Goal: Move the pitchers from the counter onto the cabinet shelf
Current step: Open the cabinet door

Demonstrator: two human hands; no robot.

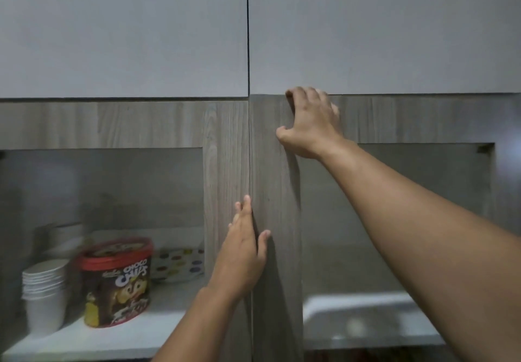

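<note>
The view looks up at a wall unit with two pale grey flat upper cabinet doors (124,31) above two grey wood-grain cabinet doors with glass-like inset panels (225,141), which meet at a narrow vertical seam in the middle. The person's left hand (245,251) lies flat and open against the wood-grain frame right at that seam, fingers stretched upward and the thumb spread onto the right-hand door; it grips nothing. The right hand (310,120) is raised higher, its fingers curled over the top edge of the right wood-grain door (275,192), where that door meets the pale grey door above, the thumb pressed against the door's face. Behind the left panel, a white cabinet shelf (118,336) carries a stack of white paper cups (45,291) at the far left, a brown round tub with a red lid and "Choco Chips" lettering (118,282) just beside the cups, a white box with coloured dots (180,263) farther back, and some pale bowls (66,237), blurred, behind the cups. Behind the right panel a white, blurred shape (363,316) shows low down; what it is cannot be told. No pitcher or counter appears in this view, so where the pitchers are cannot be told.
</note>
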